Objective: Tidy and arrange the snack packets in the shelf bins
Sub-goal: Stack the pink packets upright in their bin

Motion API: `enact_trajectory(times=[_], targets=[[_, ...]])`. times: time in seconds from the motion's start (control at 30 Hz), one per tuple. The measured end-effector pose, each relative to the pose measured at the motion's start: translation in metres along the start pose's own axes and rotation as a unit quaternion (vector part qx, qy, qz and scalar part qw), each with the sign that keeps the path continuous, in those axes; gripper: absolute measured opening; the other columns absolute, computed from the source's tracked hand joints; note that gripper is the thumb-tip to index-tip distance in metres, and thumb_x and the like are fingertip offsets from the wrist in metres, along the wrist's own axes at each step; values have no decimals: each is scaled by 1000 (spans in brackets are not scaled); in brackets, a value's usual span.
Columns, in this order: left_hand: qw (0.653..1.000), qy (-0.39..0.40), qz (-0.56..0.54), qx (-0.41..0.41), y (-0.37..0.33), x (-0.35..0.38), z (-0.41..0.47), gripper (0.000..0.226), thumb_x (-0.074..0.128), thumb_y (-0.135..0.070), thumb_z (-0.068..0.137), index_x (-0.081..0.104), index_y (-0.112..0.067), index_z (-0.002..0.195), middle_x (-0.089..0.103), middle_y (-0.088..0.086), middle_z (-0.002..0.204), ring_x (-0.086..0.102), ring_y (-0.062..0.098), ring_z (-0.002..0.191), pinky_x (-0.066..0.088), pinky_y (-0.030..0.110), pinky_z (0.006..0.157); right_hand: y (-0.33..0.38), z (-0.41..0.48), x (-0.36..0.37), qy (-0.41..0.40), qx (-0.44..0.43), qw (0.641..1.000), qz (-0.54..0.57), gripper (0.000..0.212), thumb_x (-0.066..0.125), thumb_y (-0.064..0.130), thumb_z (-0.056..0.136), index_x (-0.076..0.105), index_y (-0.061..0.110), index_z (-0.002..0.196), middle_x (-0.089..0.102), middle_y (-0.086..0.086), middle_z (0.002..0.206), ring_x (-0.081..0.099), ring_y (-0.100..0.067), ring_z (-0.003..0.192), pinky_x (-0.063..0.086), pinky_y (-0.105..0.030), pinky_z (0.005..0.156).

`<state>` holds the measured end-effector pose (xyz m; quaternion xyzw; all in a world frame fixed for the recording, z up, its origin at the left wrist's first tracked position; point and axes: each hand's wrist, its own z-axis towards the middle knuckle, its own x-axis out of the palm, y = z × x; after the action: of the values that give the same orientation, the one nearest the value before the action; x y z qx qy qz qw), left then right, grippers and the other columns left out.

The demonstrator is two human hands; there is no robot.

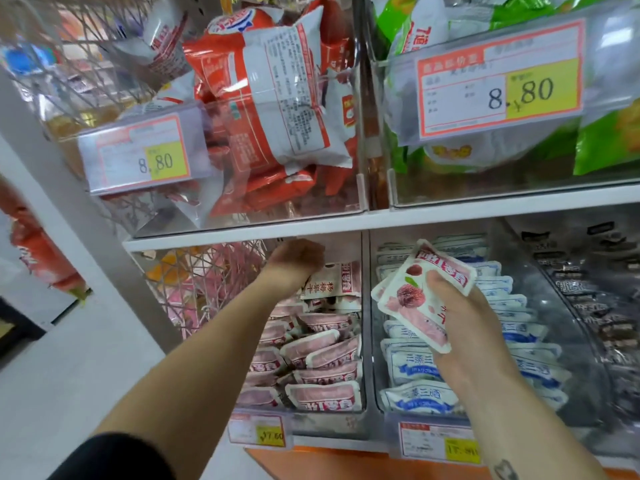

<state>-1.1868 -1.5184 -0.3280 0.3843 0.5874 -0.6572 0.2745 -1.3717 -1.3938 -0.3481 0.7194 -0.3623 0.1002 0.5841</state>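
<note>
My right hand [464,317] grips a small stack of pink-and-white snack packets [419,292] above the bin of blue-and-white packets [415,372]. My left hand [298,259] reaches deep into the back of the lower left clear bin [332,424], which holds several pink-and-white packets [322,355] lying in loose rows. Its fingers are hidden under the shelf board, so what they touch cannot be seen. One packet [332,280] stands tilted at the back of that bin, right beside my left wrist.
A white shelf board [381,220] runs just above both hands. Above it sit clear bins of red-and-white packets [277,109] and green packets [606,143], with 8.80 price tags. Dark packets [588,292] fill the lower right bin. A wire basket [194,285] hangs left.
</note>
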Motion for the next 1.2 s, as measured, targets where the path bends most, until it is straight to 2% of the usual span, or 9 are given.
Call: enact_trajectory(times=[0.17,0.3,0.4,0.53,0.63,0.77,0.9,1.03,1.2], targets=[[980,124,152,35,2,7,32,66,68,-28,84,38,-26,143,49,-3,141,51,16,121,41,26,101,-2,8,-1,14,-8,1000,-1,35,63,20,90,54,26,123,72,1,105,70,-19,94,57,-30,66],[930,146,336,26,-5,18,35,78,69,-47,78,30,-32,145,47,-4,141,46,26,126,25,37,109,-1,14,-2,-18,0,1000,-6,65,68,23,86,36,29,142,68,3,115,66,-21,102,50,-47,94],[931,129,339,34,-11,21,32,59,67,-37,82,43,-23,134,51,1,126,42,27,126,23,41,109,3,12,-3,-4,39,999,19,41,68,20,84,58,16,123,74,-3,100,72,-20,86,59,-33,68],[970,52,219,93,-6,4,18,10,64,-31,86,55,-30,89,55,-11,91,60,15,96,43,28,76,8,6,-1,39,79,995,54,17,67,15,84,69,10,100,75,-6,87,73,-17,72,54,-25,47],[997,-37,7,68,-4,-11,-10,13,61,-31,91,64,-32,103,68,-12,94,65,10,80,53,27,69,12,1,0,71,81,992,70,24,66,15,83,68,10,106,75,-8,93,73,-19,76,54,-25,48],[979,-130,-156,5,-19,-15,-54,22,58,-36,92,61,-15,95,60,-4,72,55,3,56,39,11,49,12,-8,4,148,88,984,41,45,67,17,70,64,8,115,73,-12,103,71,-25,90,58,-31,57],[978,-37,-206,2,-36,0,-74,49,49,-49,93,64,-2,92,60,5,79,54,13,71,39,25,64,7,-21,10,190,77,978,31,44,66,15,70,65,7,113,72,-13,104,71,-28,92,60,-36,61],[942,38,-331,-41,-52,12,-81,35,38,-37,101,61,-11,108,63,-5,103,58,15,103,39,24,84,8,-26,10,170,56,984,21,43,68,17,68,65,13,111,73,-9,102,71,-26,91,59,-37,68],[904,155,-398,-36,-62,12,-73,51,32,-54,97,68,-21,111,69,7,114,64,25,108,42,44,103,13,-24,12,197,73,978,-4,49,65,28,68,64,13,116,72,-9,105,71,-22,91,56,-31,62]])
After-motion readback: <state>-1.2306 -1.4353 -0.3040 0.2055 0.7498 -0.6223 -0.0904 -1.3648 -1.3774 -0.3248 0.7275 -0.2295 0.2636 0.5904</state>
